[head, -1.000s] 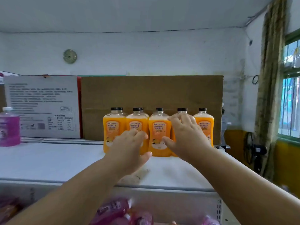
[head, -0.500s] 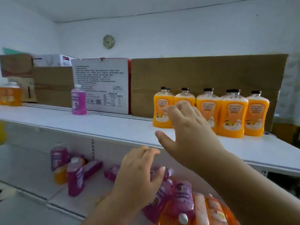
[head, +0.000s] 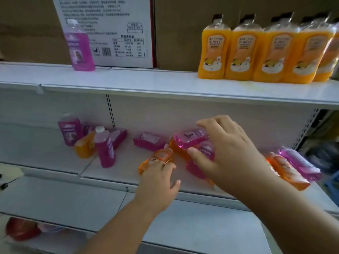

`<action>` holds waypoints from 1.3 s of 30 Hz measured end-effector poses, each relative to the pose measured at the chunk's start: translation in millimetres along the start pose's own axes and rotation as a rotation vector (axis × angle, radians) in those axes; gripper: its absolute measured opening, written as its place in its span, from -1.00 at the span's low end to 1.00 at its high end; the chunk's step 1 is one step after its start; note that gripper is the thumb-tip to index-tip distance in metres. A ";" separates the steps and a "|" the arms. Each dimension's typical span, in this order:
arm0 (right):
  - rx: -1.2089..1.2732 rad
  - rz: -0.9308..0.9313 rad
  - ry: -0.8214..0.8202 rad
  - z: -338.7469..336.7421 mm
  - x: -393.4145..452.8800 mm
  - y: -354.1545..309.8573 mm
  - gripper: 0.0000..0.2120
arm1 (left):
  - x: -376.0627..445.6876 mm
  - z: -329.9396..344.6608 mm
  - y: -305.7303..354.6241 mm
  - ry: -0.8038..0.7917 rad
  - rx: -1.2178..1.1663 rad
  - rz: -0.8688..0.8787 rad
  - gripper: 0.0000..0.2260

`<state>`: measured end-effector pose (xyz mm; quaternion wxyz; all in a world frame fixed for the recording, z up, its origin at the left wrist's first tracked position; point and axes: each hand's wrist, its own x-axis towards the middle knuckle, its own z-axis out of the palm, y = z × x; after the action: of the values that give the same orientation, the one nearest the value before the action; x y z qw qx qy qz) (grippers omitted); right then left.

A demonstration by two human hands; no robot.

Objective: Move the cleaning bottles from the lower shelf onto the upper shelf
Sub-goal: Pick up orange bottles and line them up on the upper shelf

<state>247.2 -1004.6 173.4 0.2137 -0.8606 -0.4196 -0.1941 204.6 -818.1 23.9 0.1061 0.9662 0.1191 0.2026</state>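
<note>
The right hand (head: 225,153) covers much of the heap of pink and orange bottles (head: 192,142) near the middle of the lower shelf (head: 113,173), so I can't count them or tell whether its fingers actually touch one. The left hand (head: 157,182) hides the near end of a lying orange bottle (head: 157,156); contact there is unclear too. On the upper shelf (head: 146,83), the row of orange bottles (head: 266,52) is smeared with blur, its last one cut by the right edge.
</note>
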 end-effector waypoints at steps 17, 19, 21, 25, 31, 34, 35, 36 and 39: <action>-0.040 0.102 -0.089 63.7 17.4 65.5 -0.55 | 96.0 54.0 -45.9 -0.269 0.272 -0.472 -0.42; -0.016 0.103 -0.093 66.6 20.8 71.9 -0.56 | 100.6 59.6 -53.7 -0.385 0.228 -0.568 -0.28; -0.005 0.108 -0.087 69.1 22.3 77.5 -0.56 | 101.4 61.8 -58.5 -0.399 0.235 -0.608 -0.21; 0.019 0.129 -0.082 74.8 19.6 85.7 -0.55 | 86.6 56.7 -55.2 -0.313 0.180 -0.634 -0.18; 0.067 0.221 -0.068 85.0 13.9 86.6 -0.55 | 45.5 38.8 -27.6 -0.137 -0.693 -0.705 -0.32; 0.091 0.325 -0.025 82.4 3.5 85.9 -0.52 | 37.9 19.3 -3.1 -0.231 -1.205 -0.760 -0.19; 0.080 0.359 -0.017 80.2 -1.7 86.3 -0.51 | 35.7 15.8 3.6 -0.286 -1.318 -0.731 -0.16; 0.061 0.389 -0.004 78.2 -7.4 87.4 -0.51 | 34.6 13.7 9.3 -0.332 -1.423 -0.682 -0.19; 0.021 0.467 0.042 73.8 -26.1 93.8 -0.57 | 32.0 10.4 22.6 -0.414 -1.591 -0.550 -0.34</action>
<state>319.1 -1034.3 79.3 0.2702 -0.9279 -0.2064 -0.1528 241.6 -832.4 32.0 0.8151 0.5595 0.1498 0.0131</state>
